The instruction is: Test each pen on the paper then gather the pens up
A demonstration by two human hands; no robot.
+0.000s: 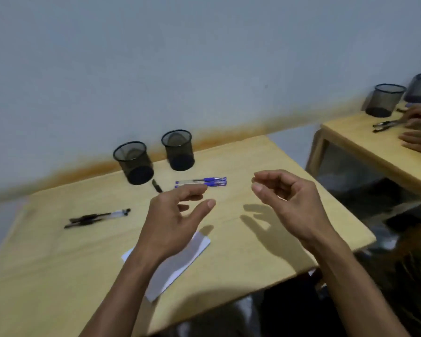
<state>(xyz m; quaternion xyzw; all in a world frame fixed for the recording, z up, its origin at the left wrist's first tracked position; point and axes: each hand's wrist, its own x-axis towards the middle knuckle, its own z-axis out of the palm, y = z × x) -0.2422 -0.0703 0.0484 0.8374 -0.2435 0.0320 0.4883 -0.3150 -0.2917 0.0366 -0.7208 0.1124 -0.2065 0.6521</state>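
Left hand [174, 220] and right hand [287, 200]: both raised over the desk [253, 259], fingers loosely curled, holding nothing. Blue pens [201, 181] just beyond left fingertips; black pens [96, 218] well left; paper [180, 261] under left wrist. Advice: take one pen, uncap, scribble on paper.
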